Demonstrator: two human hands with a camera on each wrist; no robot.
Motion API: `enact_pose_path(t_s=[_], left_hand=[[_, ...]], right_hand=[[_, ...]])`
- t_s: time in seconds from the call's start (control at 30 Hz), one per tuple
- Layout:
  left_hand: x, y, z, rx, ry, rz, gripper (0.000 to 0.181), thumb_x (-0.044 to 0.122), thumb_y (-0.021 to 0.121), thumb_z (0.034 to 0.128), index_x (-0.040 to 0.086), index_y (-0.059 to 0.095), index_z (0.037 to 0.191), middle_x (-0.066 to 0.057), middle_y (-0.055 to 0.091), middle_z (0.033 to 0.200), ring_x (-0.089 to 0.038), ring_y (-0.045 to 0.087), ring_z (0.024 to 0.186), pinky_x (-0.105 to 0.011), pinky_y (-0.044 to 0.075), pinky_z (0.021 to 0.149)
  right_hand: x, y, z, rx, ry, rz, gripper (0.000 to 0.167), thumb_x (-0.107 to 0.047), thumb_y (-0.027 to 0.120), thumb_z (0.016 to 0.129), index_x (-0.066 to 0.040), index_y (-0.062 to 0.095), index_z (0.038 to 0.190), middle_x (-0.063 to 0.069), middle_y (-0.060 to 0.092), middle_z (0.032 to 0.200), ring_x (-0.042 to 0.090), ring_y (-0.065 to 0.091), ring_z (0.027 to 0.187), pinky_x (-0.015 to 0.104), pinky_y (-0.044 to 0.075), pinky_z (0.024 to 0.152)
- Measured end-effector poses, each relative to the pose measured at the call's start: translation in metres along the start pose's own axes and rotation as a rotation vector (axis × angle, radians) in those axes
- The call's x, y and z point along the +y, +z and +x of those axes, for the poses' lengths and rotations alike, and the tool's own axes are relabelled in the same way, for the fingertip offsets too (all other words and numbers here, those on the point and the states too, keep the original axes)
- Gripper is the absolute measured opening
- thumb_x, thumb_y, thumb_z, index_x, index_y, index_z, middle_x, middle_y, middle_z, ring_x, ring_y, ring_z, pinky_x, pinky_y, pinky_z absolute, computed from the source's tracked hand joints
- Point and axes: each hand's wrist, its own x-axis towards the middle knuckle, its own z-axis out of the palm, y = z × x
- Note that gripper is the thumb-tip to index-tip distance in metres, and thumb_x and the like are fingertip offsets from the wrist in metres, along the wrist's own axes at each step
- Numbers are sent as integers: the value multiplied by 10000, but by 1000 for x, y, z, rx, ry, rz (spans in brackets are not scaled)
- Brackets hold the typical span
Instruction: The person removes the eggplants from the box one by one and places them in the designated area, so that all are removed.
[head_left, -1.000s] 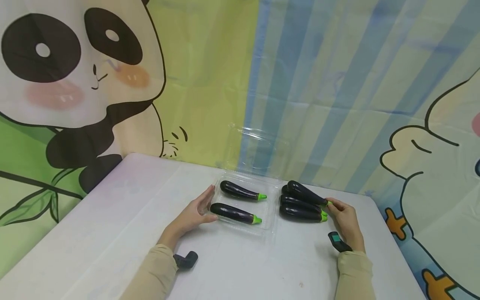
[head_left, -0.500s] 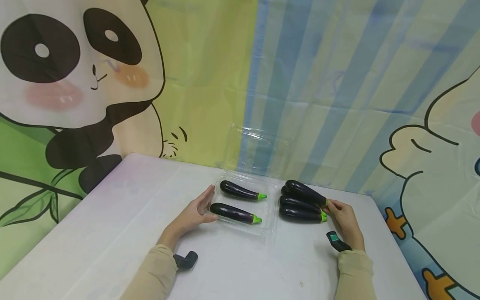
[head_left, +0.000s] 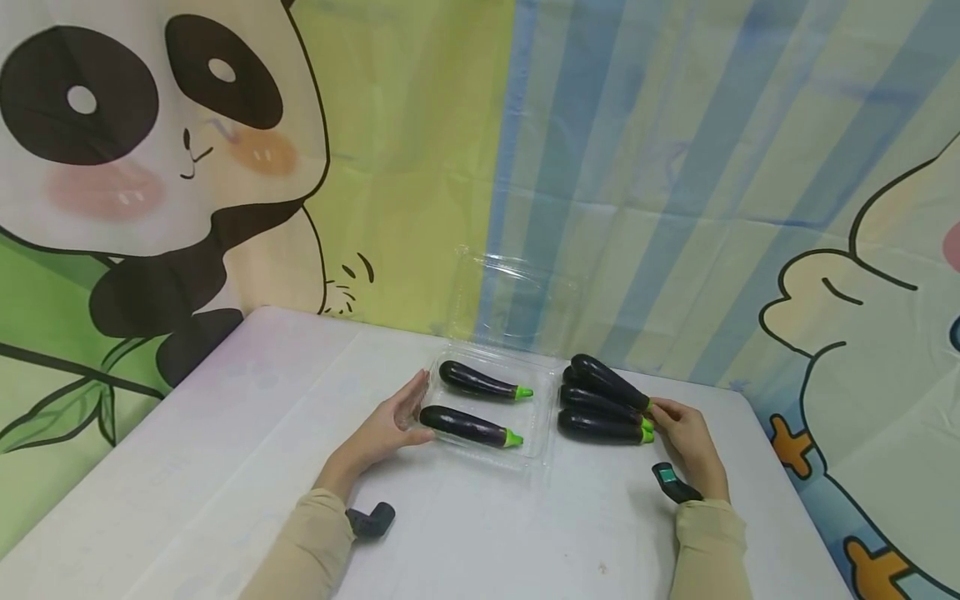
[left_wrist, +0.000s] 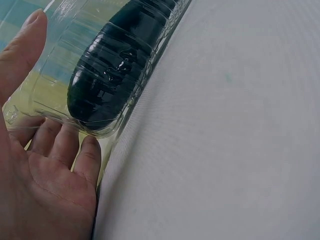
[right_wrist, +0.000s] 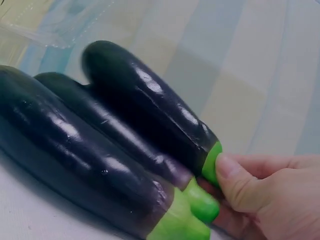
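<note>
Pinching the green stem end of the topmost eggplant, the right hand has its thumb and fingers closed to just that eggplant's thickness there. This held eggplant lies leftward and toward the far side from the fingers, its long axis slanting from the stem at the near right to the thick end at the far left; whether its thick end is lifted or leaning on the other loose eggplants, I cannot tell. Those are bunched beneath it and on its near side, stems also pointing right. The clear container sits just beside the pile on its left, so the held eggplant's thick end faces it while the stem end is farther off. Inside, two eggplants lie apart, roughly side by side, with stems to the right. The left hand, its thumb and fingers spread, rests against the container's left end; the right hand is much the nearer one to the pile. The raised lid and the backdrop bound the far side, close behind the container; the broadest stretch of worktop spreads out on the near side.
</note>
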Motion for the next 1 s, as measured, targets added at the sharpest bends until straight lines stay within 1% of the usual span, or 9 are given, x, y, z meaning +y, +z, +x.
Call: enact_pose_path(t_s=[0.1, 0.17, 0.33, 0.43, 0.57, 0.67, 0.8, 0.9, 1.0], left_hand=[[1, 0, 0, 5, -8, 2, 1034, 222, 784, 783, 232, 83, 1542, 49, 113, 1606, -223, 136, 1478, -392, 168, 1190], [0, 0, 0, 7, -12, 2, 1032, 216, 785, 781, 244, 88, 1541, 53, 119, 1604, -217, 144, 1476, -388, 168, 1189], [0, 0, 0, 12, -21, 8, 1032, 221, 789, 776, 266, 95, 1538, 75, 128, 1601, -199, 156, 1473, -382, 172, 1189], [-1, 0, 0, 10, -9, 11, 1029, 222, 786, 780, 254, 93, 1540, 63, 125, 1603, -212, 154, 1474, -397, 175, 1188], [-1, 0, 1, 8, -22, 8, 1031, 231, 790, 776, 273, 97, 1538, 89, 131, 1599, -196, 159, 1473, -384, 183, 1187], [-1, 0, 1, 11, -38, 1, 1039, 236, 798, 766, 285, 103, 1536, 115, 134, 1594, -178, 161, 1473, -365, 182, 1188], [-1, 1, 2, 10, -36, -1, 1044, 239, 799, 764, 282, 98, 1537, 93, 119, 1600, -201, 151, 1475, -380, 176, 1191], [-1, 1, 2, 10, -39, 2, 1045, 242, 797, 765, 276, 94, 1537, 82, 112, 1603, -217, 147, 1476, -397, 173, 1193], [-1, 2, 1, 14, -42, 7, 1048, 245, 796, 766, 250, 91, 1541, 89, 114, 1601, -215, 146, 1477, -410, 173, 1194]], right_hand=[[0, 3, 1, 62, -19, -50, 404, -292, 561, 961, -36, 586, 1272, 161, 593, 1259, 127, 512, 1038, 116, 425, 782], [0, 5, 1, 102, -23, -44, 350, -237, 592, 947, -50, 611, 1242, 149, 611, 1227, 117, 531, 1005, 116, 443, 765], [2, 7, 2, 171, -91, -56, 275, -113, 647, 900, -29, 660, 1162, 132, 681, 1071, -55, 564, 785, 89, 488, 660], [2, 8, 1, 190, -141, -74, 247, -79, 660, 883, -3, 679, 1117, 158, 700, 1024, -105, 564, 720, 75, 485, 644], [0, 6, 0, 153, -175, -95, 225, -61, 640, 894, 41, 675, 1091, 212, 696, 1009, -72, 609, 698, 81, 505, 642], [-2, 4, -1, 110, -192, -140, 226, -74, 618, 912, 45, 670, 1098, 207, 706, 974, -29, 632, 691, 94, 508, 643], [-3, 0, -1, 60, -213, -172, 238, -89, 586, 935, 51, 662, 1112, 190, 718, 938, 0, 643, 696, 118, 527, 649], [-4, -1, -1, 34, -230, -182, 260, -93, 558, 952, 79, 646, 1126, 193, 717, 906, 21, 644, 690, 138, 544, 637], [-8, 0, -2, 22, -234, -220, 273, -92, 538, 964, 97, 636, 1134, 176, 714, 856, 35, 628, 659, 150, 540, 604]])
